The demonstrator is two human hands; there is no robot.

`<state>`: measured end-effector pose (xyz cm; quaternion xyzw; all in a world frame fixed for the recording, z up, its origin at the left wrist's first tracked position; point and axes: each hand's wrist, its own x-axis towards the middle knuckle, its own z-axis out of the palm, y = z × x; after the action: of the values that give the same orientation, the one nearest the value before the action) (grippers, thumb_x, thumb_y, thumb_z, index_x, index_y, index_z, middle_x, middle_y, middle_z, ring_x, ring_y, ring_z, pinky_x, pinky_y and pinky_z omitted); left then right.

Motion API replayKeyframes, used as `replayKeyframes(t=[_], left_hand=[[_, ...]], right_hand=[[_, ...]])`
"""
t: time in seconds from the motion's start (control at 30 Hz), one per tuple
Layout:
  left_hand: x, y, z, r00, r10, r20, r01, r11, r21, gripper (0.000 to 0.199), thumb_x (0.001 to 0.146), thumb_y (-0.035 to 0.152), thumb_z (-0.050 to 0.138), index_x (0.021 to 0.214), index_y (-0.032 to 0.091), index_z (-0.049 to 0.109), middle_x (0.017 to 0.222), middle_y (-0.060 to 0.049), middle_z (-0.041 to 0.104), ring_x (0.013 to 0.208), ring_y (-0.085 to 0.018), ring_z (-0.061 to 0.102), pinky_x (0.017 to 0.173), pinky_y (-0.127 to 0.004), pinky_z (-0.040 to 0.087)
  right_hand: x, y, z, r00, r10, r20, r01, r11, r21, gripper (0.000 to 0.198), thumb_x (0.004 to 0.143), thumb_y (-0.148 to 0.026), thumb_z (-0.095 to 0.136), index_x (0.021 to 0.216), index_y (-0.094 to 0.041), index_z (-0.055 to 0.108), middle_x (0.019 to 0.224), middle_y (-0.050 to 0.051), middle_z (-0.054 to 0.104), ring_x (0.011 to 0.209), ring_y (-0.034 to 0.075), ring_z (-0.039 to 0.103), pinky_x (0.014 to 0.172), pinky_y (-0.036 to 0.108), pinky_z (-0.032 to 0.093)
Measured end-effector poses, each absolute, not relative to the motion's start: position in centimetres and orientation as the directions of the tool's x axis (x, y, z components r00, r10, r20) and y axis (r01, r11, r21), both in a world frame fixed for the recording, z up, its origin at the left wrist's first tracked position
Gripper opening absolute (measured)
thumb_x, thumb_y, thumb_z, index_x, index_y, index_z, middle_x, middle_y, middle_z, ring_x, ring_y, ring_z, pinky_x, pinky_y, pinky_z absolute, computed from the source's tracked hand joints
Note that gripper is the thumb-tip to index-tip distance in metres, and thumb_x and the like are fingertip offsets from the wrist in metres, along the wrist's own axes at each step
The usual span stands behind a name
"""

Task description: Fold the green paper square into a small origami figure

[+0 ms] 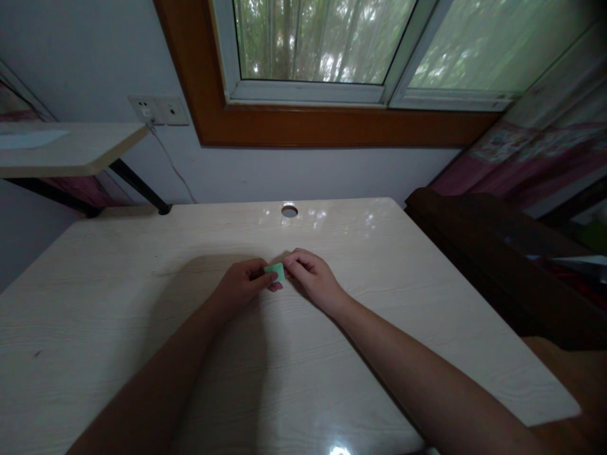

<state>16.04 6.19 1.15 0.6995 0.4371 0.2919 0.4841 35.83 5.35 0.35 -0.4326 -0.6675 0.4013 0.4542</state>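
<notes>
A small light-green piece, which looks like folded paper point(276, 272), is between my two hands over the middle of the desk. My left hand point(243, 282) pinches it from the left, the thumb lying across its front and a fingertip showing below. At its right edge, the closed thumb and forefinger of my right hand point(310, 273) meet the green paper. The exact grip of those right fingertips is too small to make out fully. Both hands are low above the pale wood-grain desk point(332, 354).
A round cable hole point(289, 211) lies near the desk's back edge. On the left, a raised shelf point(71, 151) stands on black legs. A white cord point(171, 161) hangs from the wall socket point(159, 110). Dark wooden furniture point(478, 253) borders the desk's right side, below a window point(322, 57).
</notes>
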Motion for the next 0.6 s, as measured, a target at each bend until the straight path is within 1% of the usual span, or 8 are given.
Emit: replayKeyframes(t=[0.23, 0.4, 0.5, 0.6], left_hand=[[16.07, 6.23, 1.03, 0.45, 0.893, -0.008, 0.324, -0.155, 0.933, 0.025, 0.085, 0.039, 0.062, 0.079, 0.015, 0.066, 0.076, -0.004, 0.074, 0.069, -0.017, 0.066, 0.064, -0.024, 0.043], [16.18, 6.25, 1.07, 0.461, 0.887, -0.028, 0.314, -0.134, 0.94, 0.023, 0.085, 0.035, 0.061, 0.078, 0.015, 0.066, 0.075, -0.004, 0.074, 0.071, -0.017, 0.067, 0.066, -0.025, 0.044], [16.11, 6.32, 0.95, 0.485, 0.875, -0.02, 0.314, -0.153, 0.937, 0.023, 0.086, 0.036, 0.061, 0.079, 0.015, 0.066, 0.076, -0.005, 0.074, 0.072, -0.017, 0.067, 0.068, -0.026, 0.045], [15.99, 6.34, 0.83, 0.493, 0.87, -0.015, 0.325, -0.168, 0.931, 0.025, 0.086, 0.038, 0.06, 0.078, 0.014, 0.066, 0.075, -0.005, 0.075, 0.07, -0.017, 0.066, 0.067, -0.026, 0.044]], right_hand=[[35.59, 5.27, 0.25, -0.238, 0.938, 0.253, 0.198, 0.302, -0.932, 0.019, 0.088, -0.035, 0.062, 0.081, -0.018, 0.067, 0.078, 0.002, 0.061, 0.071, 0.014, 0.055, 0.068, 0.027, 0.044], [35.65, 5.29, 0.2, -0.236, 0.935, 0.264, 0.214, 0.315, -0.925, 0.017, 0.087, -0.029, 0.06, 0.078, -0.017, 0.067, 0.075, 0.002, 0.06, 0.07, 0.014, 0.055, 0.067, 0.026, 0.042], [35.71, 5.2, 0.43, -0.231, 0.936, 0.267, 0.229, 0.319, -0.92, 0.016, 0.087, -0.027, 0.059, 0.076, -0.017, 0.066, 0.076, 0.002, 0.061, 0.071, 0.014, 0.055, 0.067, 0.026, 0.042], [35.72, 5.11, 0.6, -0.222, 0.938, 0.266, 0.229, 0.316, -0.921, 0.017, 0.087, -0.026, 0.058, 0.075, -0.017, 0.066, 0.075, 0.001, 0.061, 0.07, 0.014, 0.054, 0.067, 0.026, 0.041]])
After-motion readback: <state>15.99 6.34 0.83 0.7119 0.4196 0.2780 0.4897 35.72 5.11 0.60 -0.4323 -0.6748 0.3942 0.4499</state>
